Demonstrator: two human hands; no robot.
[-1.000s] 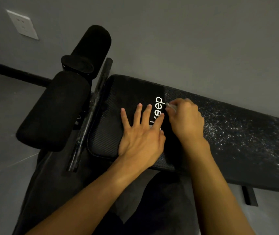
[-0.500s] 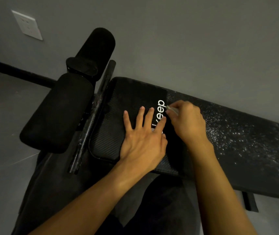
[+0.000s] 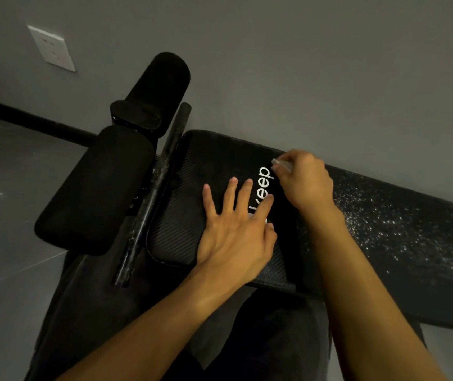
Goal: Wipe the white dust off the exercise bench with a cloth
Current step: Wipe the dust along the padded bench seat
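Right hand (image 3: pixel 306 185) is shifted wallward, clenched round a small pale cloth (image 3: pixel 281 164); left hand (image 3: pixel 233 232) is spread flat on black padded surface (image 3: pixel 192 166).

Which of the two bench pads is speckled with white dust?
The long pad right of the right hand; the short lettered pad under the left hand looks clean.

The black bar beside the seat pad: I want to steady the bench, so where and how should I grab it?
Probably the bar's upper end, fingers wrapped round it from the right: it is a slim rod, tilted, and there it pokes past the seat pad with only wall beside it, while the foam rollers crowd its left.
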